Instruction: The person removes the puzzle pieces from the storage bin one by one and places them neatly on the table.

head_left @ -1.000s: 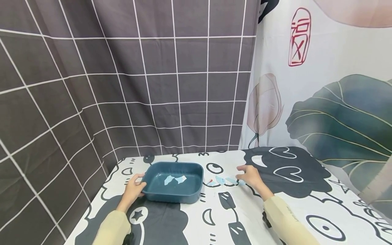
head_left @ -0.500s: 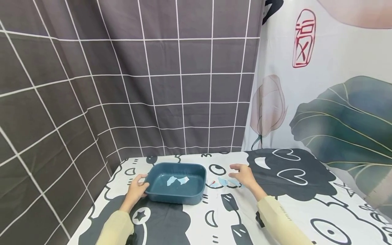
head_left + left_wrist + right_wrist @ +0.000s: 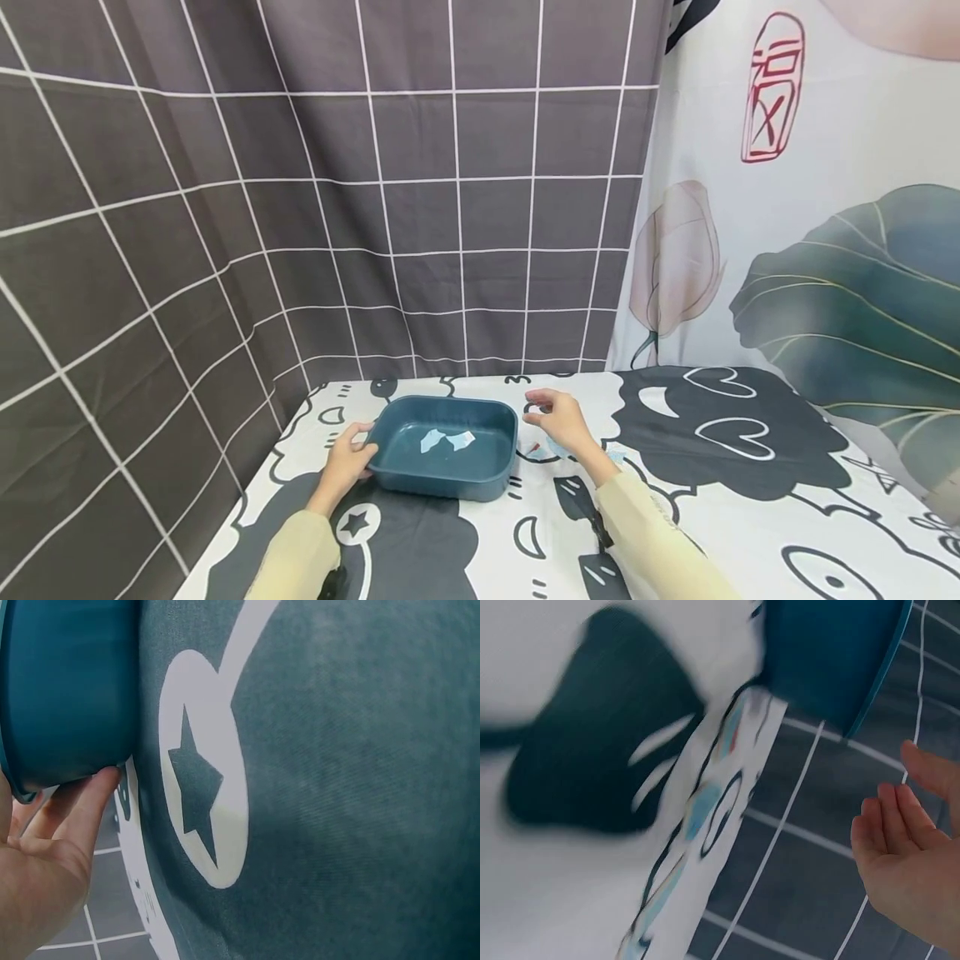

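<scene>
My left hand (image 3: pixel 347 467) grips the left end of a dark teal plastic basin (image 3: pixel 442 485), thumb at its rim and fingers against its outer wall. The left wrist view shows those fingers (image 3: pixel 94 802) under the basin's edge. Inside the basin lie two light blue and white paper-like pieces (image 3: pixel 460 440). My right hand (image 3: pixel 562 423) hovers just right of the basin, fingers loosely bent. Nothing shows between its fingertips in the right wrist view. Under and beside it, several flat light blue pieces (image 3: pixel 700 811) lie in a row on the cloth; one (image 3: pixel 535 450) has a red mark.
A black and white cartoon-print cloth (image 3: pixel 540 550) covers the table. Behind it hangs a dark grey curtain (image 3: pixel 420 208) with white grid lines. A white curtain (image 3: pixel 697 100) with leaf and flower prints hangs at the right.
My right hand has moved left, from over the row of pieces to near the basin's right side. The left hand keeps its hold on the basin. The head view has turned slightly left.
</scene>
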`<state>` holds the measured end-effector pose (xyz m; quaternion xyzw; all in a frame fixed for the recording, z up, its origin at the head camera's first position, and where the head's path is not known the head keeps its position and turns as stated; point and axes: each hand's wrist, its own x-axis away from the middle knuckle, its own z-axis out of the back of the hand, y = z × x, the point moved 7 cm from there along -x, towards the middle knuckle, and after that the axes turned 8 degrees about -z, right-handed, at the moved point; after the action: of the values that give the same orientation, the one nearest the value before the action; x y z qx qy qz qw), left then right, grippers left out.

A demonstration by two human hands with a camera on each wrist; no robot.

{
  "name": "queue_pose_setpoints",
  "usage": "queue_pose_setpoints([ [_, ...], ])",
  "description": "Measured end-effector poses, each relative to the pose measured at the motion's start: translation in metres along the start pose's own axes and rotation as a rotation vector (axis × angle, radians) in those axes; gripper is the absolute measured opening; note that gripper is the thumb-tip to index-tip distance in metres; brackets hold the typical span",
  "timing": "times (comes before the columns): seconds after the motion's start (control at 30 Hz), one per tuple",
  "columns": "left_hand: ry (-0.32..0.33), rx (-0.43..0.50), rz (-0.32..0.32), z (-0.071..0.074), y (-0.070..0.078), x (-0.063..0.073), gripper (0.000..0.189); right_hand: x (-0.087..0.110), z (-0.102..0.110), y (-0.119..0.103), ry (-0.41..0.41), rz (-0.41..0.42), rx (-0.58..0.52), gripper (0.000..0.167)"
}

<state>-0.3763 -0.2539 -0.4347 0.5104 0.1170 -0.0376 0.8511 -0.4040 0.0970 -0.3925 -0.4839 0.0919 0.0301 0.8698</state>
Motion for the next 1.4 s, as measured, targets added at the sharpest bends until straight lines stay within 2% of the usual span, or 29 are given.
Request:
queue_pose_setpoints([
  [0.17,0.006,-0.001,0.02,-0.001,-0.002,0.001,0.041,-0.002,-0.025,-0.018,-0.04,0.014,-0.005,0.033],
  [0.33,0.004,-0.005,0.02,-0.001,-0.001,0.001,0.041,-0.002,-0.054,-0.03,-0.117,0.016,-0.021,0.038],
  [0.6,0.018,0.031,0.009,-0.002,0.001,0.001,0.039,-0.008,-0.092,-0.031,-0.216,-0.011,-0.049,0.04],
  [1.0,0.023,0.024,0.003,-0.004,-0.001,-0.004,0.039,-0.026,-0.114,-0.016,-0.203,-0.08,0.024,0.039],
  [1.27,0.035,0.021,0.01,-0.004,-0.006,-0.003,0.04,-0.025,-0.126,-0.016,-0.229,-0.066,0.084,0.041],
  [1.4,0.038,0.011,0.012,-0.002,-0.006,-0.004,0.041,-0.024,-0.129,-0.019,-0.245,-0.034,0.127,0.042],
])
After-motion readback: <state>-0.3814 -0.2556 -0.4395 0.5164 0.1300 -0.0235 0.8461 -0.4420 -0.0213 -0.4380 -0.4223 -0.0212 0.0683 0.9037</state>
